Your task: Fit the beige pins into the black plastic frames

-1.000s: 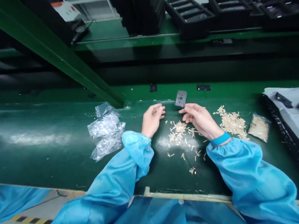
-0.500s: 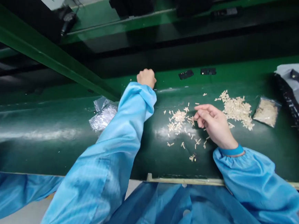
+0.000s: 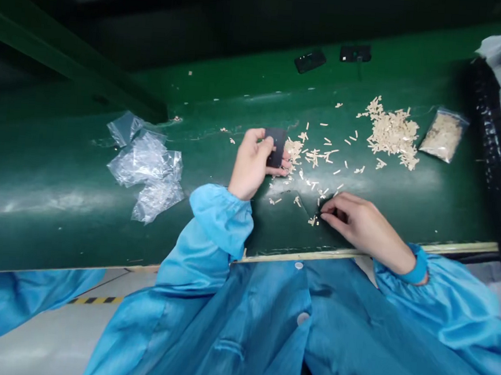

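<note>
Left hand [image 3: 250, 164] grips a dark plate [image 3: 276, 147]; right hand [image 3: 360, 225] rests narrowly closed fingers [image 3: 331, 201] on the green bench [image 3: 66, 219] beside beige pieces [image 3: 311, 157]; plastic bags [image 3: 145, 168] lie left.

Left hand [image 3: 249, 165] now grips a dark plate [image 3: 276, 147]; right hand [image 3: 362, 224] has slid toward the bench edge [image 3: 314, 256]

One left hand [image 3: 250, 165], one right hand [image 3: 360, 225]; three black parts [image 3: 276, 146]; one filled plastic bag [image 3: 444, 135]; pale pieces [image 3: 392, 132] uncountable.

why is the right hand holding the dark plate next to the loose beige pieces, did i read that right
No: it is the left hand that holds the dark plate, next to the loose beige pieces, as the head view shows.
</note>
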`<state>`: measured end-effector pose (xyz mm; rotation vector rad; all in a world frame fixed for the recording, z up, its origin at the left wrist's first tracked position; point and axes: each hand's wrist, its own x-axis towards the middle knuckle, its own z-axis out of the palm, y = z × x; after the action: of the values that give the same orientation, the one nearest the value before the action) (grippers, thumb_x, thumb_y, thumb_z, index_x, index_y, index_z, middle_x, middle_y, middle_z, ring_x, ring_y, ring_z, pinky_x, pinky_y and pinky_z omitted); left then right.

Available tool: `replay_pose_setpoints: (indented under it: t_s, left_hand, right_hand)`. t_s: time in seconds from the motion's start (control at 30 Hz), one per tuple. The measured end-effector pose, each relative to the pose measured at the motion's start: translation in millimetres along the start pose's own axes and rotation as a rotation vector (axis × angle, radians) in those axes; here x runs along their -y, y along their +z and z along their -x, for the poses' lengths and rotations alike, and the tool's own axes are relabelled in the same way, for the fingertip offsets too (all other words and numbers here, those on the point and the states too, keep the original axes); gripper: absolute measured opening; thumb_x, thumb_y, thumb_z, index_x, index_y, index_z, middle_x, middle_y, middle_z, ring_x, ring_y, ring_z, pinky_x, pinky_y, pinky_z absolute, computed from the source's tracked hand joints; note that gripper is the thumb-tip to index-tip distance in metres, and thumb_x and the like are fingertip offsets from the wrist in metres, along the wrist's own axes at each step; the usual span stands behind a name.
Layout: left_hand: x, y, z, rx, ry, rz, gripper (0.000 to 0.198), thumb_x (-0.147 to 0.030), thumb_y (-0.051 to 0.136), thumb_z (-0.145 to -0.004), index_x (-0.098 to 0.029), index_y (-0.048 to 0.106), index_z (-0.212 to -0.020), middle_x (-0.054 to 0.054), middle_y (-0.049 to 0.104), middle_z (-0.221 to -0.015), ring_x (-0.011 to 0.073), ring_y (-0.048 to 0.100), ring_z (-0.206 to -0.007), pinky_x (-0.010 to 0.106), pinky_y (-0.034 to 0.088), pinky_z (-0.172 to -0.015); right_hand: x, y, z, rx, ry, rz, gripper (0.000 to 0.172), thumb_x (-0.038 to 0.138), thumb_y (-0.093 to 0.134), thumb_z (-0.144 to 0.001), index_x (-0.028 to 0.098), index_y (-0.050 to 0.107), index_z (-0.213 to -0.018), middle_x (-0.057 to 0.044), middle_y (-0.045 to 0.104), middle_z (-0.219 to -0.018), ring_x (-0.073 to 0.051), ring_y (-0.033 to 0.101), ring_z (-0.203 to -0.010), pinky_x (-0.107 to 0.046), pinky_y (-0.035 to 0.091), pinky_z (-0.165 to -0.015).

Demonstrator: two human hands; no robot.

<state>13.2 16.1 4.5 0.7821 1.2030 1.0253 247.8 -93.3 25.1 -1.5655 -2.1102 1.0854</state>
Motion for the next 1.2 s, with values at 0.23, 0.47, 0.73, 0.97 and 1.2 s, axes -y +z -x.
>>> replay_pose_setpoints:
  t_s: [0.23, 0.47, 0.73, 0.97, 1.2]
  left_hand:
    - [19.0, 2.4, 4.8, 0.148, 0.06, -0.079, 0.026, -0.041, 0.068, -0.089, -0.024, 0.052, -0.101, 0.0, 0.071, -0.077, 0.0104, 0.059, -0.045, 0.018, 0.035, -0.04]
    - [17.7, 2.3, 9.7, 0.149, 0.06, -0.035, 0.024, -0.038, 0.071, -0.089, -0.024, 0.056, -0.101, 0.001, 0.071, -0.079, 0.0096, 0.057, -0.046, 0.019, 0.035, -0.043]
    - [17.2, 2.6, 10.2, 0.149, 0.047, -0.028, 0.023, -0.038, 0.07, -0.09, -0.023, 0.057, -0.102, 0.001, 0.071, -0.078, 0.0094, 0.056, -0.046, 0.019, 0.033, -0.043]
    - [18.0, 1.5, 8.3, 0.216, 0.104, -0.193, 0.019, -0.039, 0.057, -0.098, -0.024, 0.047, -0.105, 0.0, 0.071, -0.079, 0.0093, 0.056, -0.044, 0.019, 0.031, -0.036]
    - [15.7, 4.0, 11.6, 0.259, 0.103, -0.26, 0.016, -0.036, 0.051, -0.1, -0.023, 0.045, -0.107, 0.002, 0.075, -0.085, 0.0091, 0.056, -0.043, 0.02, 0.032, -0.036]
  right_hand:
    - [21.1, 26.6, 4.7, -0.077, 0.111, 0.291, 0.01, 0.017, 0.051, -0.098, 0.019, 0.059, -0.093, -0.012, 0.063, -0.096, -0.026, 0.061, -0.083, -0.037, 0.046, -0.074]
    - [13.7, 19.1, 8.1, -0.115, 0.089, 0.186, 0.009, 0.024, 0.051, -0.1, 0.02, 0.058, -0.096, -0.01, 0.062, -0.096, -0.024, 0.062, -0.085, -0.036, 0.048, -0.076]
    - [20.5, 34.1, 9.5, -0.144, 0.132, 0.328, 0.014, 0.022, 0.046, -0.101, 0.02, 0.057, -0.094, -0.012, 0.061, -0.096, -0.026, 0.06, -0.085, -0.036, 0.045, -0.073]
    - [4.8, 12.5, 8.0, -0.114, 0.074, -0.032, 0.01, 0.024, 0.048, -0.101, 0.021, 0.054, -0.093, -0.007, 0.062, -0.092, -0.022, 0.06, -0.084, -0.035, 0.046, -0.078]
    - [5.9, 12.9, 1.2, -0.114, 0.066, -0.138, 0.008, 0.025, 0.05, -0.102, 0.022, 0.057, -0.103, -0.005, 0.066, -0.091, -0.02, 0.062, -0.079, -0.033, 0.046, -0.073]
